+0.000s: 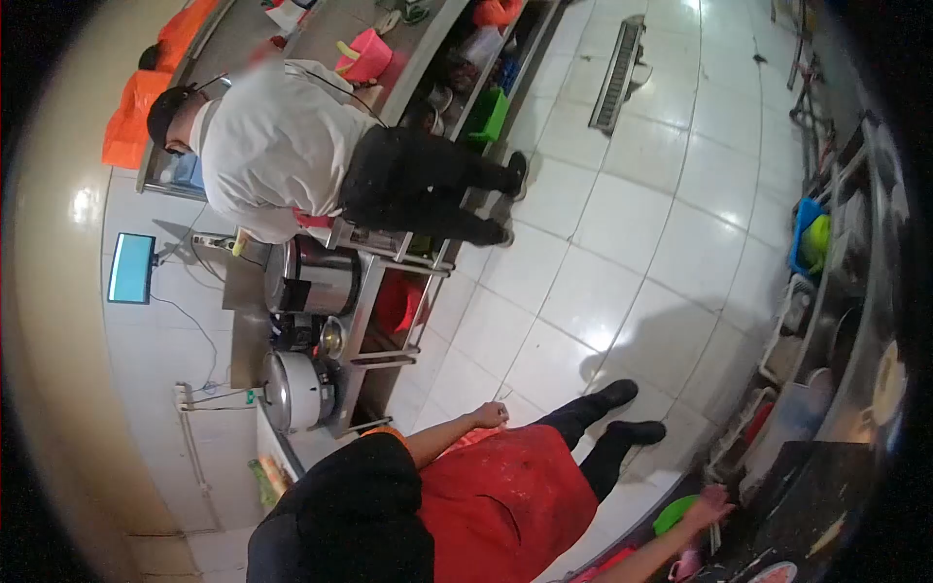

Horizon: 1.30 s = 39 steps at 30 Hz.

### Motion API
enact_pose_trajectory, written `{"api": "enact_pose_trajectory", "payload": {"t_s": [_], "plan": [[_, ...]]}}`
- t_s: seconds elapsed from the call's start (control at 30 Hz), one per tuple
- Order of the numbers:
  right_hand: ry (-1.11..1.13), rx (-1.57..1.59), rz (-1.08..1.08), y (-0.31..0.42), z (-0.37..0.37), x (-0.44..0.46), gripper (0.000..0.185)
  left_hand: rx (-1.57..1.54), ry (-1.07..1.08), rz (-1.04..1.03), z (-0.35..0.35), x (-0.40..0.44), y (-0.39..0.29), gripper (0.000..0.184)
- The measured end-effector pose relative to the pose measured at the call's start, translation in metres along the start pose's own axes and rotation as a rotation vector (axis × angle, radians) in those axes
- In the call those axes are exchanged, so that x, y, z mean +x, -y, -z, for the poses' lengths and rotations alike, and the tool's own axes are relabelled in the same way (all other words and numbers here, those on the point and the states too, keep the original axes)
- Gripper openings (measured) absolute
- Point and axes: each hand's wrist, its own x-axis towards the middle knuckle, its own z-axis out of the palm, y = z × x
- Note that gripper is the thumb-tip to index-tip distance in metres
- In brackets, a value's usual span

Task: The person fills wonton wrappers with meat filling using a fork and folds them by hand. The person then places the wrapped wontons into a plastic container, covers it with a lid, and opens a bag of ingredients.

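Observation:
My left hand (491,416) is at the left front of my red apron (505,496). Its fingers are curled in against a pinkish fold of cloth, and what they hold is too small to name. At the lower right, my right hand (709,507) reaches over the counter, beside a green bowl (673,515). Its fingers are bent together by a thin pale object that I cannot make out. A pink item (685,564) lies below that hand.
A person in white (277,146) leans over a steel worktable (335,24) at the upper left. Two large cookers (296,392) stand on a lower steel stand. A floor drain (617,76) lies in the tiles. Shelving with a blue basket (805,233) runs along the right.

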Motion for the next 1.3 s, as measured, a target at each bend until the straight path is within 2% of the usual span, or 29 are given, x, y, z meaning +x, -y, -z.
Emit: {"api": "enact_pose_trajectory", "payload": {"t_s": [0.03,0.07,0.1,0.13,0.2,0.27,0.4,0.53,0.63,0.67,0.7,0.73,0.77,0.83,0.9,0.93,0.97,1.0,1.03,1.07,1.1,1.13,1.17,1.2,1.23,1.3], "plan": [[-0.112,-0.154,-0.099,-0.024,-0.023,-0.012,0.041,-0.009,-0.014,-0.029,0.005,0.003,-0.007,0.028],[-0.306,0.189,-0.112,-0.063,-0.019,-0.03,0.039,-0.008,-0.002,-0.039,0.009,0.005,-0.018,0.027],[-0.615,-0.353,-0.323,-0.086,-0.02,-0.058,0.034,-0.009,0.008,-0.052,0.014,0.008,-0.029,0.027],[-0.431,-0.948,-0.636,-0.108,-0.013,-0.086,0.035,0.022,-0.037,-0.122,0.019,0.01,-0.045,0.026],[-0.159,-1.1,-1.023,-0.145,0.016,-0.152,0.041,0.002,-0.094,-0.22,0.027,0.02,-0.077,0.026],[-0.449,-1.106,-1.166,-0.172,-0.072,-0.16,0.038,-0.036,-0.163,-0.345,0.031,0.041,-0.098,0.026],[-0.664,-1.136,-1.094,-0.168,-0.16,-0.149,0.034,-0.132,-0.286,-0.498,0.063,0.037,-0.17,0.022],[-0.882,-1.148,-0.926,-0.138,-0.234,-0.135,0.03,-0.233,-0.352,-0.58,0.074,0.036,-0.185,0.021],[-1.008,-1.191,-0.782,-0.125,-0.295,-0.12,0.028,-0.108,-0.35,-0.486,0.074,0.037,-0.165,0.028],[-0.983,-1.229,-0.739,-0.119,-0.305,-0.113,0.027,-0.016,-0.262,-0.419,0.075,0.039,-0.155,0.03],[-0.808,-1.328,-0.695,-0.11,-0.294,-0.096,0.023,0.083,-0.17,-0.353,0.075,0.047,-0.141,0.032],[-0.639,-1.417,-0.634,-0.101,-0.27,-0.079,0.02,0.036,-0.256,-0.33,0.068,0.048,-0.124,0.032],[-0.298,-1.572,-0.533,-0.091,-0.246,-0.06,0.02,-0.001,-0.322,-0.31,0.057,0.049,-0.105,0.032],[-0.409,-1.125,-0.486,-0.101,-0.212,-0.029,0.021,0.073,-0.238,-0.289,0.039,0.064,-0.064,0.029],[-0.267,-1.128,-0.471,-0.094,-0.194,-0.024,0.025,-0.007,-0.201,-0.347,0.028,0.068,-0.022,0.025],[-0.3,-1.148,-0.28,-0.105,-0.222,-0.034,0.026,-0.109,-0.157,-0.351,0.019,0.065,-0.004,0.024],[-0.331,-1.111,-0.423,-0.101,-0.206,-0.029,0.024,0.376,-0.291,-0.908,0.022,0.096,0.015,0.026],[-0.463,-1.175,-0.499,-0.1,-0.243,-0.035,0.021,-0.216,-0.115,-0.178,0.028,0.045,-0.029,0.024],[-0.372,-1.259,-0.484,-0.1,-0.235,-0.041,0.022,-0.363,-0.085,-0.139,0.022,0.044,-0.027,0.023],[-0.446,-1.223,-0.543,-0.102,-0.24,-0.056,0.023,-0.372,-0.075,-0.229,0.015,0.045,-0.019,0.021],[-0.495,-1.189,-0.605,-0.102,-0.245,-0.065,0.024,-0.356,0.0,-0.128,0.016,0.033,-0.026,0.023],[-0.525,-1.206,-0.626,-0.102,-0.238,-0.081,0.026,-0.314,-0.001,-0.119,0.016,0.02,-0.035,0.023],[-0.535,-1.225,-0.64,-0.099,-0.222,-0.101,0.027,-0.276,-0.019,-0.118,0.003,0.019,-0.03,0.024],[-0.563,-1.26,-0.656,-0.099,-0.209,-0.119,0.028,-0.148,-0.045,-0.221,-0.003,0.024,-0.025,0.024],[-0.56,-1.326,-0.675,-0.095,-0.204,-0.135,0.029,-0.126,-0.097,-0.238,-0.009,0.026,-0.024,0.025],[-0.476,-1.604,-0.639,-0.091,-0.166,-0.171,0.031,-0.186,-0.068,-0.228,-0.01,0.024,-0.036,0.025]]}}
